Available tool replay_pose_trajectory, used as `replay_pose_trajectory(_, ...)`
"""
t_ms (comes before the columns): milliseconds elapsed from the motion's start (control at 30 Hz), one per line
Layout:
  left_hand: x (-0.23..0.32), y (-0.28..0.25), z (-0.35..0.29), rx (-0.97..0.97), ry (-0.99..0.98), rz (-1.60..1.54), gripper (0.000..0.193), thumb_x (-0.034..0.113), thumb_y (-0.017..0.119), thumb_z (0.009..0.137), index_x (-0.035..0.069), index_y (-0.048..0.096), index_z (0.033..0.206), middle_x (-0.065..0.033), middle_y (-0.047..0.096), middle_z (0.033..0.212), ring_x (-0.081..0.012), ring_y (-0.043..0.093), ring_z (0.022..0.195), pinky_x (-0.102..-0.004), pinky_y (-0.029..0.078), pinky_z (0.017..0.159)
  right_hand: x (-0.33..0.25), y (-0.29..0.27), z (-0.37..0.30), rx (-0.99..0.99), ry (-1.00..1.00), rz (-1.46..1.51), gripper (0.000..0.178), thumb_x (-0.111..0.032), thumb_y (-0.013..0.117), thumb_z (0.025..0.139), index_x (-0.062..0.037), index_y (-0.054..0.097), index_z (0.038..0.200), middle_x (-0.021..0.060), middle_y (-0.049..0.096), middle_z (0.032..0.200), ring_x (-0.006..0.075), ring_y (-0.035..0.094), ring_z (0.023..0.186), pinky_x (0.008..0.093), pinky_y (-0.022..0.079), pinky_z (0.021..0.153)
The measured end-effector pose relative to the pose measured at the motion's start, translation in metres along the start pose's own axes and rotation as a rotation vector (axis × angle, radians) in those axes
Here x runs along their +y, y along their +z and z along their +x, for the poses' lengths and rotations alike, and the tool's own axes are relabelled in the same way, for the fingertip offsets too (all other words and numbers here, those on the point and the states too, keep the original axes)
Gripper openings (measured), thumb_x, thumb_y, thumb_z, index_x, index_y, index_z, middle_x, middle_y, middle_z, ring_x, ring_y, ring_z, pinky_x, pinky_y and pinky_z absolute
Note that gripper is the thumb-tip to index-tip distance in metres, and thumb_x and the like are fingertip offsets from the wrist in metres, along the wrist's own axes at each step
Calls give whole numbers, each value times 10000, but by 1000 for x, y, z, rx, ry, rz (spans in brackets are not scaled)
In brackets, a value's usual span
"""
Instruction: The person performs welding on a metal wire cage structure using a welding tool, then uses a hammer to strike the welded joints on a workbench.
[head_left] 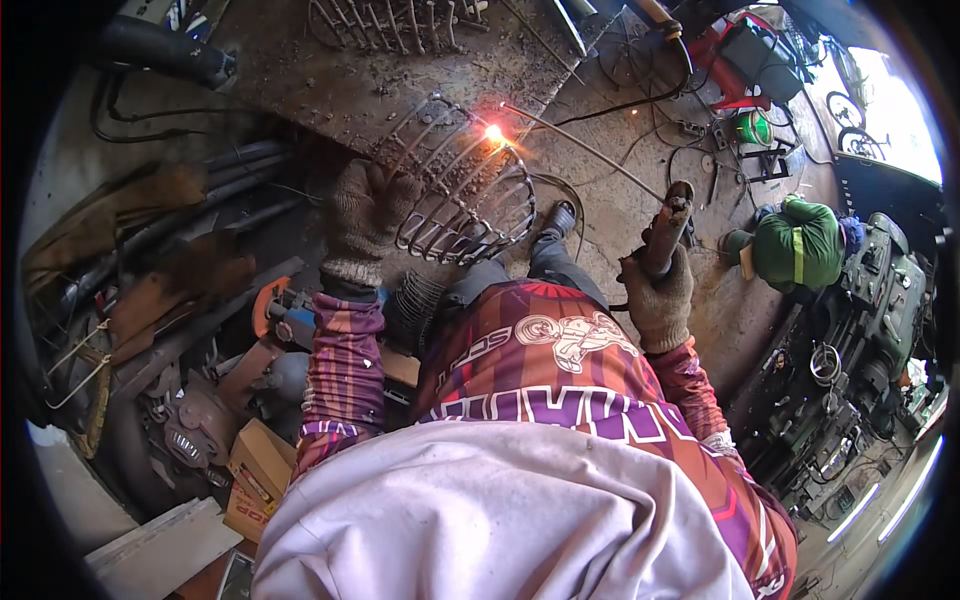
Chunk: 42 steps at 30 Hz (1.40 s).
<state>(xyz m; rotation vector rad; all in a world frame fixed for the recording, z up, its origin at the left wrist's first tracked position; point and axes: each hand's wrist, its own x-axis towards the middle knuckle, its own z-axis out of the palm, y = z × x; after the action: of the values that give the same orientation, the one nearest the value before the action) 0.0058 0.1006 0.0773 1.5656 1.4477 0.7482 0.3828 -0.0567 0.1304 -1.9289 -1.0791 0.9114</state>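
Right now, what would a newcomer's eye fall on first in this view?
First, the bright orange-red glow at upper centre, on the curved metal-rod frame. Then the gloved right grip, right of centre, around a holder whose thin rod points up-left, its tip near the glow. Farther right, a person in green is beside dark machinery.

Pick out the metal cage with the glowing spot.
It's the rounded metal cage beside the left hand, with a bright spot glowing at its bars. The other barred piece, at the picture's top edge, shows no glow.
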Motion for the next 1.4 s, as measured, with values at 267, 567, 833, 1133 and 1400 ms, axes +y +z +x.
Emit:
replay_pose_trajectory(267, 30, -4, -1, 103, 72, 120, 625, 614, 760, 839, 24, 559, 889, -40, 602, 775, -137, 503, 720, -343, 455, 659, 1, -4, -4, -31, -14, -28, 441, 26, 686, 860, 31, 543, 1276, 67, 629, 939, 139, 639, 776, 294, 558, 674)
replay_pose_trajectory(567, 28, -2, -2, 13, 49, 19, 618, 515, 673, 952, -6, 605, 1278, -115, 700, 1149, -193, 642, 1039, -358, 491, 913, -3, 2, -2, -12, -25, -86, 420, 2, 719, 843, 27, 572, 1237, 60, 647, 881, 139, 645, 733, 291, 540, 659)
replay_pose_trajectory(833, 42, -4, -5, -23, -42, 61, 602, 529, 678, 942, -7, 623, 1212, -101, 703, 1091, -192, 642, 986, -357, 494, 881, -4, 10, -1, -8, -67, -165, 366, -57, 760, 831, -1, 602, 1156, 60, 673, 847, 135, 655, 738, 303, 537, 675)
replay_pose_trajectory(1133, 33, -4, -4, -21, -23, 12, 569, 513, 682, 945, -8, 628, 1168, -105, 702, 1068, -190, 643, 965, -356, 494, 865, -13, 14, -1, 23, -74, -227, 346, -114, 783, 817, -19, 617, 1106, 62, 679, 840, 143, 657, 747, 320, 536, 692)
replay_pose_trajectory(1400, -6, -7, -3, -21, 3, 79, 467, 439, 671, 965, 3, 637, 1126, -98, 697, 1048, -190, 648, 965, -339, 503, 869, -17, 15, 2, 32, -176, -233, 330, -119, 789, 818, -14, 626, 1086, 97, 689, 853, 191, 673, 762, 351, 535, 717)
